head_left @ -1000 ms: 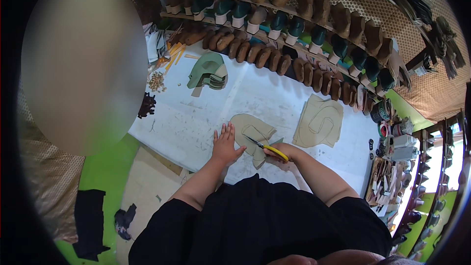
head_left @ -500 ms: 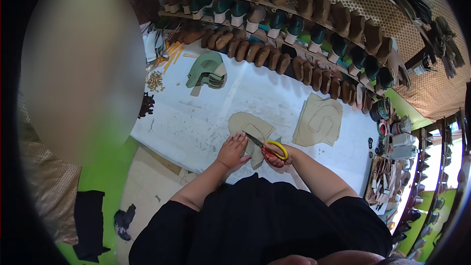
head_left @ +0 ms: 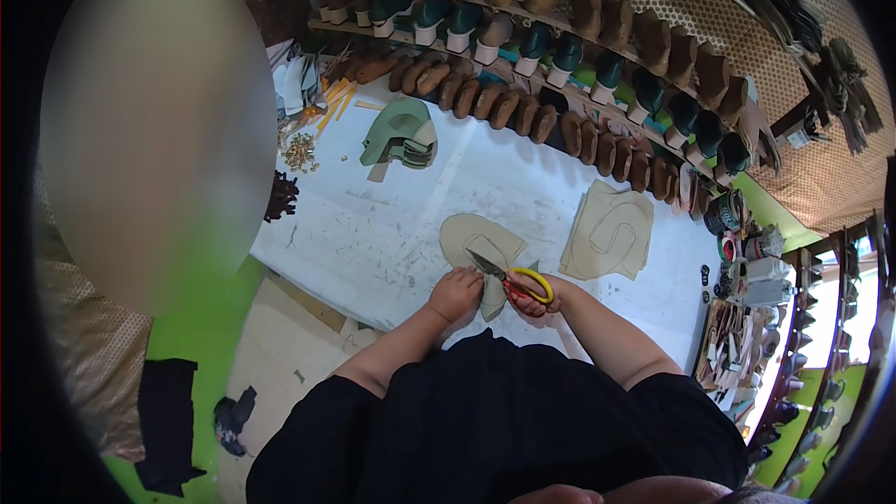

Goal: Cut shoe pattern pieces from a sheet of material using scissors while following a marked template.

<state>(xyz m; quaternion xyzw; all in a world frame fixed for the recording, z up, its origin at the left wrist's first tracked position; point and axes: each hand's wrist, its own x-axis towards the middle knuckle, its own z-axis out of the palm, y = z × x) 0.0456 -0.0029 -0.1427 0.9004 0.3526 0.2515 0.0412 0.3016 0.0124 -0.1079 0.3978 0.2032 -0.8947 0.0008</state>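
Note:
A tan sheet (head_left: 461, 232) with a rounded far edge and outlines drawn on it lies on the white-topped table in front of me. My right hand (head_left: 533, 298) grips scissors (head_left: 490, 266) by their yellow and red handles, with the blades pointing far and left over the sheet. The blades look slightly apart. At the near left edge of the sheet, my left hand (head_left: 455, 293) has its fingers curled around the material; the fingertips are partly hidden.
More tan sheets (head_left: 609, 229) with drawn outlines lie to the right. Green cut pieces (head_left: 401, 135) are stacked at the far left, near small brass-coloured parts (head_left: 301, 153). Racks of brown shoe lasts (head_left: 504, 110) line the back. Tools and cans crowd the right edge.
My left hand has gone from lying flat on the sheet to curling at its edge, moving slightly right and nearer. The scissors have barely moved.

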